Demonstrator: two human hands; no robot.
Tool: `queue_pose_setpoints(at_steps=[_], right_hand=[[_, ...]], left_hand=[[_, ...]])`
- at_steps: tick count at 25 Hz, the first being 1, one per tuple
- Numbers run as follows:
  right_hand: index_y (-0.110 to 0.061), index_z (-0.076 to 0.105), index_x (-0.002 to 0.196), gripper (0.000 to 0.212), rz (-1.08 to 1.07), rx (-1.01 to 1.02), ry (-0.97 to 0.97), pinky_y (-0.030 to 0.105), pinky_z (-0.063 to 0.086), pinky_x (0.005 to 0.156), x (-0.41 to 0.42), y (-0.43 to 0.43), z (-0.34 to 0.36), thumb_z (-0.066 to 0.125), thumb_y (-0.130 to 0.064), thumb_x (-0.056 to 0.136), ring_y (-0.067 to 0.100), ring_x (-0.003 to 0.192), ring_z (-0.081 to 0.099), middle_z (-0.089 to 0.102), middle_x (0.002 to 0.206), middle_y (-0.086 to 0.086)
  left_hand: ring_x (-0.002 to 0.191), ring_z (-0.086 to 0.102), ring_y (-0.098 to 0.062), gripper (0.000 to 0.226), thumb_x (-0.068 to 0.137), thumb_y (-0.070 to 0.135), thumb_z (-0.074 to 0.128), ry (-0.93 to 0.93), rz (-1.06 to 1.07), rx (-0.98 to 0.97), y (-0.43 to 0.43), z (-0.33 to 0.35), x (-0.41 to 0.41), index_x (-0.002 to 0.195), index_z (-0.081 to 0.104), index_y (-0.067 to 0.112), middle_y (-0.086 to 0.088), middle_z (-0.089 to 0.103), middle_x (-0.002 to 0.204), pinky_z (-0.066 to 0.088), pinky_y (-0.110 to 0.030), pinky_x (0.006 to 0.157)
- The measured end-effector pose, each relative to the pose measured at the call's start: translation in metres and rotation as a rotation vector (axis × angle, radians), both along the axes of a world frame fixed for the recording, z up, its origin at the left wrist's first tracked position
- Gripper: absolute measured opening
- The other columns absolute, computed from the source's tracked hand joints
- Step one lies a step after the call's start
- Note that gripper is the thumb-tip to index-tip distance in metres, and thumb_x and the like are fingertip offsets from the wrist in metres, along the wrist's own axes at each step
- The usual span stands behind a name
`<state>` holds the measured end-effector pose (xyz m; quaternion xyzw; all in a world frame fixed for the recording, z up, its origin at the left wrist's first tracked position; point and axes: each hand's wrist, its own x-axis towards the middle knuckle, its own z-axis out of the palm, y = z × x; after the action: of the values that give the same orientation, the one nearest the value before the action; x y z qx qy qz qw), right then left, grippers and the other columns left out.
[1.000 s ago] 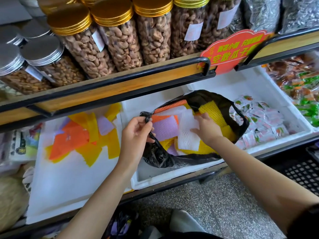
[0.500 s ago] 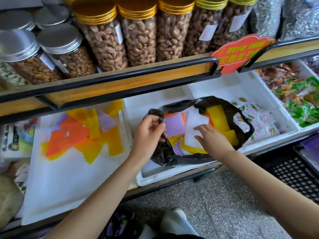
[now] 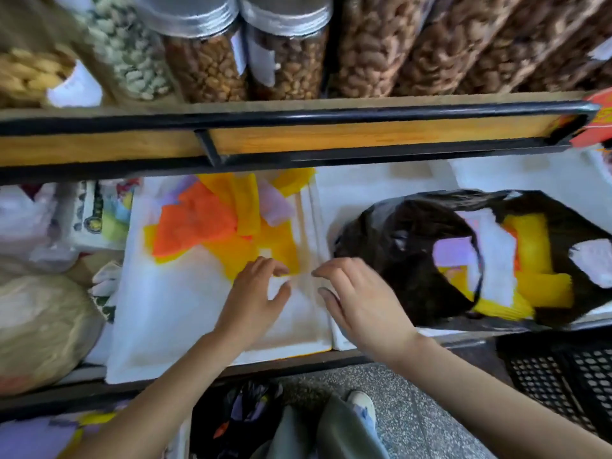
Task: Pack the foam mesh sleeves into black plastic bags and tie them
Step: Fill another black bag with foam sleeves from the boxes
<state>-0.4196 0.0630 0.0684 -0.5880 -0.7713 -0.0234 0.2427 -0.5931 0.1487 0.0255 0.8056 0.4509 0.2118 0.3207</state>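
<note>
Hovering side by side where two white foam trays meet, the left hand (image 3: 255,293) and right hand (image 3: 357,299) have their fingers loosely bent and spread, gripping nothing I can make out. Blur hides whether the fingertips touch the foam. Loose foam mesh sleeves (image 3: 195,223), orange, yellow and purple, lie heaped at the far side of the left tray (image 3: 165,309). The black plastic bag (image 3: 397,246) sits in the right tray (image 3: 364,193), its mouth gaping, with packed sleeves (image 3: 530,246) showing inside. Jars of nuts (image 3: 205,61) line the shelf above.
</note>
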Motion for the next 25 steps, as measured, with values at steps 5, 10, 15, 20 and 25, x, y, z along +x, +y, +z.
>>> queue_pose_setpoints(at_steps=[5,10,15,20,25], right_hand=[[-0.008,0.035,0.139,0.046,-0.103,-0.566,-0.010,0.036,0.034,0.105,-0.034,0.078,-0.100,0.044,-0.015,0.095,0.030,0.130,0.037,0.037,0.142,0.013],[-0.011,0.006,0.149,0.064,-0.349,-0.763,-0.127,0.037,0.013,0.114,-0.052,0.137,-0.164,0.040,-0.032,0.099,0.031,0.142,0.012,0.007,0.156,0.014],[-0.013,0.018,0.143,0.059,-0.444,-0.750,-0.212,0.037,0.027,0.107,-0.060,0.150,-0.183,0.049,-0.032,0.096,0.032,0.134,0.027,0.016,0.150,0.015],[-0.013,0.042,0.127,0.029,-0.389,-0.726,-0.102,0.034,0.038,0.076,-0.063,0.141,-0.171,0.041,-0.021,0.099,0.028,0.110,0.047,0.035,0.134,0.010],[-0.011,0.055,0.116,0.027,-0.302,-0.769,0.230,0.031,0.043,0.080,-0.065,0.103,-0.150,0.045,-0.028,0.098,0.026,0.098,0.058,0.043,0.131,0.004]], left_hand=[[0.110,0.051,-0.027,0.028,0.090,0.022,0.060,0.155,0.263,-0.185,0.048,-0.067,-0.059,0.115,0.057,0.010,-0.006,0.052,0.114,0.042,-0.042,0.095],[0.120,0.049,-0.032,0.059,0.089,0.027,0.064,0.117,0.503,-0.444,0.091,-0.115,-0.063,0.135,0.037,0.001,-0.015,0.049,0.131,0.040,-0.037,0.097],[0.110,0.056,-0.032,0.061,0.084,0.027,0.070,-0.059,0.706,-0.617,0.124,-0.152,-0.048,0.127,0.041,-0.006,-0.020,0.059,0.121,0.040,-0.032,0.085],[0.103,0.059,-0.036,0.039,0.082,0.011,0.068,-0.083,0.760,-0.531,0.137,-0.155,-0.029,0.112,0.055,-0.011,-0.025,0.063,0.108,0.035,-0.033,0.076],[0.084,0.059,-0.029,0.030,0.085,0.003,0.056,-0.147,0.697,-0.551,0.112,-0.143,-0.055,0.114,0.058,-0.002,-0.010,0.060,0.087,0.045,-0.035,0.073]])
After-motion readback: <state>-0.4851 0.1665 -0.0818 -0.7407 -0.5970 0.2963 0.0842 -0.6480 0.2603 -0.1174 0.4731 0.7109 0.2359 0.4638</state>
